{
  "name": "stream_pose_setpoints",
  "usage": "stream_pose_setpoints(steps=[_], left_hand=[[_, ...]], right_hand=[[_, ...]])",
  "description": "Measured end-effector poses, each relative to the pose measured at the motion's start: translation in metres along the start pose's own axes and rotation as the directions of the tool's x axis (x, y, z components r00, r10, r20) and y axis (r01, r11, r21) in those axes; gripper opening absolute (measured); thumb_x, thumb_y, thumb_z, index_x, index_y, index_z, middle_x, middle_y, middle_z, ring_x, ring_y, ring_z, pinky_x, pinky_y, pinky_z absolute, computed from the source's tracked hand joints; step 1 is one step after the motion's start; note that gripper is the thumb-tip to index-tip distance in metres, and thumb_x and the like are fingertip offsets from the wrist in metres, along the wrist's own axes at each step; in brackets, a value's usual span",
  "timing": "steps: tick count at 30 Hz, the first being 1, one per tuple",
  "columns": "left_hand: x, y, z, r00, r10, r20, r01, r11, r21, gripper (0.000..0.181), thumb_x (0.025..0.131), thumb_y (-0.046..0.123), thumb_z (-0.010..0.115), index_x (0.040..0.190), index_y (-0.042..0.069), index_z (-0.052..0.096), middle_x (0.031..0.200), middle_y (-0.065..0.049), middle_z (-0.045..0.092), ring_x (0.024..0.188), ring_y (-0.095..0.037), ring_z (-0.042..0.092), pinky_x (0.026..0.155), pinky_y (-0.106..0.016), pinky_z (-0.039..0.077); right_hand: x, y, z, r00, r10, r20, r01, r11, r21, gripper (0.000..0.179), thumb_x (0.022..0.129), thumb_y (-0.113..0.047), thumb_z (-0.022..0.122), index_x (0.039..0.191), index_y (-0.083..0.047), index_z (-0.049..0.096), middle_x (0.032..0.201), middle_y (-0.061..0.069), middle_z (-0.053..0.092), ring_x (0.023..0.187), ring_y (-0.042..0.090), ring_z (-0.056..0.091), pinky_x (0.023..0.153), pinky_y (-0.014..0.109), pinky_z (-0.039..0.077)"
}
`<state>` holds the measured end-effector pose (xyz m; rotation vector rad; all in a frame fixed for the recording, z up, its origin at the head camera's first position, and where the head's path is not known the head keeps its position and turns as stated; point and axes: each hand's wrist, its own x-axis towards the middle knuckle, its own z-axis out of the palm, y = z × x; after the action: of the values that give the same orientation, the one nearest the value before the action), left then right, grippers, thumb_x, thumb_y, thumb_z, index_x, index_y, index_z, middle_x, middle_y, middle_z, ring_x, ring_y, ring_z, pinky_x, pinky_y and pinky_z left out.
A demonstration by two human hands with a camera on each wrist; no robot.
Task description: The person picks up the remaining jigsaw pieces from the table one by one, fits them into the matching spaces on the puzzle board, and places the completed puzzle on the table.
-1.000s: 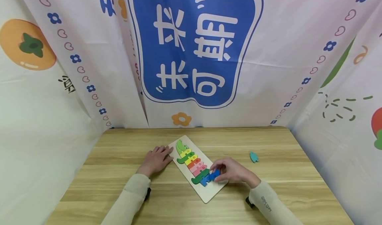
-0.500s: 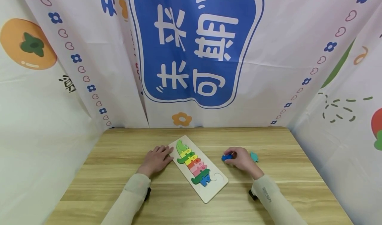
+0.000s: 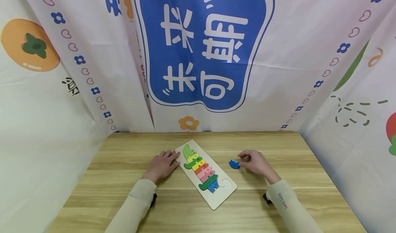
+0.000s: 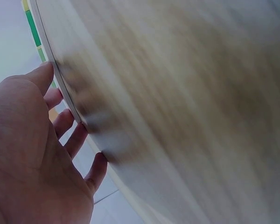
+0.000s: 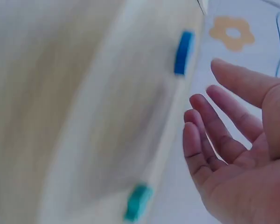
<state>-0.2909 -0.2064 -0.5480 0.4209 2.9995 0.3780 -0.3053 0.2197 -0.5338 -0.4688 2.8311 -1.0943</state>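
Observation:
A pale wooden puzzle board (image 3: 216, 201) lies slanted on the table, filled with the coloured pieces of a crocodile (image 3: 202, 171). At its lower right a curved tail outline stands bare. My left hand (image 3: 161, 165) rests at the board's upper left edge, fingertips touching it. The blue puzzle piece (image 3: 234, 164) lies on the table right of the board. Just beside it is my right hand (image 3: 256, 163), fingers loosely bent and holding nothing; the right wrist view shows a gap between fingers and piece. A teal puzzle piece (image 5: 138, 203) is mostly hidden behind that hand in the head view.
The wood-grain table (image 3: 123, 205) ends at a printed cloth backdrop (image 3: 278, 88) at the far side. Cloth walls also stand at left and right.
My right hand lifted the blue piece off the board's tail area, set it on the table to the right, and let go, drawing slightly away. The left hand stayed put.

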Motion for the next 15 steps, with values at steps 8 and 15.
stream_pose_setpoints(steps=[8, 15], left_hand=[[0.003, -0.001, 0.003, 1.000, 0.011, -0.010, -0.011, 1.000, -0.001, 0.055, 0.109, 0.043, 0.050, 0.158, 0.019, 0.046, 0.160, -0.014, 0.045, 0.147, -0.040, 0.039, 0.112, -0.065, 0.036], [0.001, 0.001, 0.001, 1.000, -0.004, -0.004, 0.004, 1.000, 0.001, 0.054, 0.109, 0.041, 0.050, 0.158, 0.018, 0.046, 0.161, -0.013, 0.045, 0.147, -0.040, 0.039, 0.111, -0.064, 0.037]], right_hand=[[-0.022, 0.039, -0.041, 0.998, 0.061, -0.013, -0.062, 0.992, -0.109, 0.055, 0.081, -0.014, 0.088, 0.130, 0.000, 0.068, 0.134, 0.026, 0.064, 0.124, 0.048, 0.058, 0.104, 0.064, 0.047], [-0.028, 0.061, -0.052, 0.991, 0.135, -0.015, -0.136, 0.985, -0.109, 0.050, 0.078, -0.010, 0.090, 0.122, 0.004, 0.071, 0.115, 0.021, 0.069, 0.097, 0.030, 0.064, 0.085, 0.049, 0.054]])
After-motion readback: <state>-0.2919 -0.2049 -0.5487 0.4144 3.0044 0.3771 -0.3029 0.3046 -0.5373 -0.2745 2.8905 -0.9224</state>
